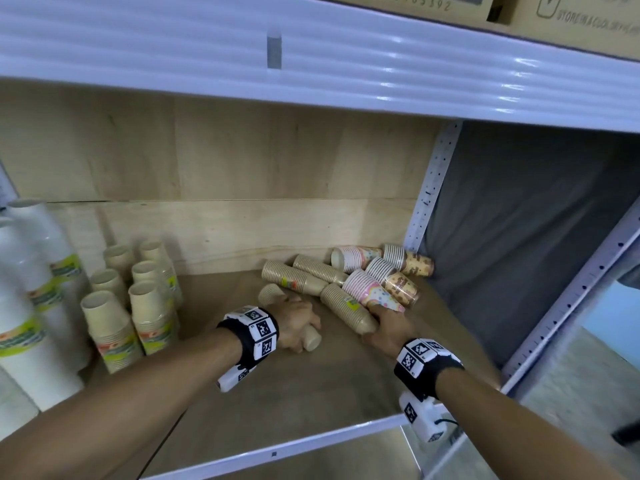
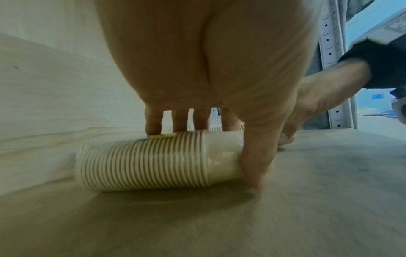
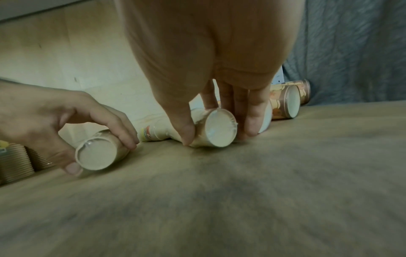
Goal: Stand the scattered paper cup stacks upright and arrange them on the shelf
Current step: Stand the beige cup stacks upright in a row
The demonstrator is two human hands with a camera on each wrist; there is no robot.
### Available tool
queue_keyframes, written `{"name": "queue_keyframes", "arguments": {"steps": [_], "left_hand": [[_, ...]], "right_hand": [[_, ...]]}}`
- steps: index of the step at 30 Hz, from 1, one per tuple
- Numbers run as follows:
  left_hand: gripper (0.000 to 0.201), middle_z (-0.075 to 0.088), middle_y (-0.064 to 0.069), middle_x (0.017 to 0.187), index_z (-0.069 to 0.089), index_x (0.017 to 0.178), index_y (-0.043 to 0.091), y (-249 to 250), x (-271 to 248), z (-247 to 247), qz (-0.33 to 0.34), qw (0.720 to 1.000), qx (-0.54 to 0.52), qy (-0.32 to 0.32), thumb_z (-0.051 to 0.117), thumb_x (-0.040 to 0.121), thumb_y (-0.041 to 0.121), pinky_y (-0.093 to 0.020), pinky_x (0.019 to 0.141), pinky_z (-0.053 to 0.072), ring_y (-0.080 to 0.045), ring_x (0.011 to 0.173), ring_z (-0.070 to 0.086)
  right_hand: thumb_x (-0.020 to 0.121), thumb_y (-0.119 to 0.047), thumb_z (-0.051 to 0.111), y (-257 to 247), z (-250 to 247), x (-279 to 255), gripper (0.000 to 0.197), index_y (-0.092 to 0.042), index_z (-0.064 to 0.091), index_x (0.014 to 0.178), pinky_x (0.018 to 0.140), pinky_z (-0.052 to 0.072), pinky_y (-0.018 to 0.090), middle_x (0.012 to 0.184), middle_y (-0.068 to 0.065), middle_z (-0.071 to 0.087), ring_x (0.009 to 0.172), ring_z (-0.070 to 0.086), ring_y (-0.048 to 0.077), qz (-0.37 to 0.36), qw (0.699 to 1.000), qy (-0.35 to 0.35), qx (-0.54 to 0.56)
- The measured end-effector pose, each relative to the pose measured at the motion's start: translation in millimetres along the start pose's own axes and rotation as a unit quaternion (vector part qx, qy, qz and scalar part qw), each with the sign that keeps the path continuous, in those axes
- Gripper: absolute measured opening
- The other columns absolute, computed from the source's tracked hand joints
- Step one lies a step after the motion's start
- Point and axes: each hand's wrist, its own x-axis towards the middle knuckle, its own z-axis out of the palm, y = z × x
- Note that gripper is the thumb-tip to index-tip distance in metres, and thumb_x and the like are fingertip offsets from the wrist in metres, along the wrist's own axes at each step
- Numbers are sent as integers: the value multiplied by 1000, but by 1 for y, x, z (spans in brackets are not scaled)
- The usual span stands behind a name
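Two beige paper cup stacks lie on their sides on the wooden shelf board (image 1: 277, 393). My left hand (image 1: 301, 327) (image 2: 204, 156) grips one beige stack (image 1: 310, 337) (image 2: 145, 163) from above, thumb on its near side, fingers (image 2: 153, 125) over the far side. My right hand (image 1: 381, 317) (image 3: 217, 135) grips the base end of the other beige stack (image 1: 346, 306) (image 3: 217, 128) the same way. Behind them lies a heap of more stacks: beige (image 1: 294, 277), pink rainbow (image 1: 370, 292) and brown patterned (image 1: 401, 282). Several beige stacks (image 1: 114, 327) stand upright at the left.
Tall white cup stacks (image 1: 31, 306) stand at the far left. The upper shelf (image 1: 311, 64) hangs low overhead with cardboard boxes on it. A perforated metal post (image 1: 429, 192) and grey cloth (image 1: 519, 220) bound the right side. The shelf's white front rim (image 1: 277, 452) runs below my wrists.
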Motion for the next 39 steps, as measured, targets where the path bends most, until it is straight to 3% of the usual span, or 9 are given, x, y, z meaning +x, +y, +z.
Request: {"name": "queue_keyframes", "arguments": {"steps": [3, 11, 16, 22, 27, 31, 34, 36, 39], "left_hand": [[53, 50, 6, 117, 58, 123, 39, 0, 3, 2, 2, 1000, 1, 8, 76, 73, 39, -39, 100, 30, -20, 116, 42], [53, 51, 6, 117, 59, 124, 38, 0, 3, -1, 0, 1000, -12, 7, 77, 73, 40, -36, 100, 33, -18, 113, 44], [50, 59, 8, 112, 63, 118, 35, 2, -1, -11, -1, 998, -68, 13, 80, 72, 38, -37, 93, 48, -16, 106, 55], [36, 66, 7, 109, 67, 115, 25, 2, -7, -36, 17, 989, -145, 32, 76, 80, 28, -33, 88, 51, -15, 100, 61], [30, 68, 13, 100, 66, 106, 34, -6, -19, -59, -1, 978, -191, 84, 76, 78, 38, -31, 81, 50, -12, 95, 62], [35, 64, 11, 98, 64, 112, 35, -18, -32, -73, -35, 966, -217, 135, 76, 79, 40, -29, 75, 47, -13, 91, 61], [28, 64, 11, 101, 61, 101, 39, -30, -41, -79, -60, 955, -249, 151, 77, 78, 36, -30, 77, 50, -14, 95, 62], [27, 66, 7, 105, 61, 101, 36, -36, -49, -83, -75, 949, -264, 156, 77, 79, 34, -31, 80, 51, -15, 97, 62], [32, 66, 3, 109, 64, 110, 26, -44, -59, -85, -94, 940, -281, 167, 76, 80, 32, -28, 78, 50, -15, 97, 62]], "right_hand": [[78, -34, 69, 2, 3, -1, 61, -22, 51, 135, 86, 47, 29, 124, 4, 62, 112, 59, 25, -1, 1000, 20, 8], [77, -33, 70, -4, -6, -5, 59, -21, 54, 132, 87, 49, 31, 121, 5, 63, 110, 60, 26, 4, 1000, 15, 12], [78, -30, 67, -10, -20, -7, 53, -22, 58, 130, 92, 51, 34, 121, 5, 66, 112, 61, 25, -4, 1000, 18, 1], [77, -29, 70, -25, -51, -4, 43, -22, 63, 120, 90, 52, 33, 113, 7, 68, 107, 63, 24, 6, 1000, 29, 1], [74, -27, 72, -44, -81, 1, 48, -16, 62, 119, 82, 52, 29, 114, 6, 66, 105, 62, 23, -30, 999, 33, -5], [78, -18, 69, -68, -101, 4, 27, -6, 67, 103, 68, 53, 31, 98, 11, 71, 89, 67, 25, -65, 997, 22, -19], [87, -15, 65, -91, -108, 8, 24, -8, 68, 109, 75, 50, 29, 109, 9, 69, 101, 65, 25, -70, 995, 13, -64], [88, -18, 65, -102, -108, 10, 26, -10, 68, 113, 73, 46, 25, 112, 6, 66, 104, 62, 24, -88, 994, 4, -72], [81, -23, 71, -117, -103, 11, 27, -10, 69, 105, 62, 48, 26, 105, 5, 66, 92, 62, 22, -128, 990, -14, -61]]}}
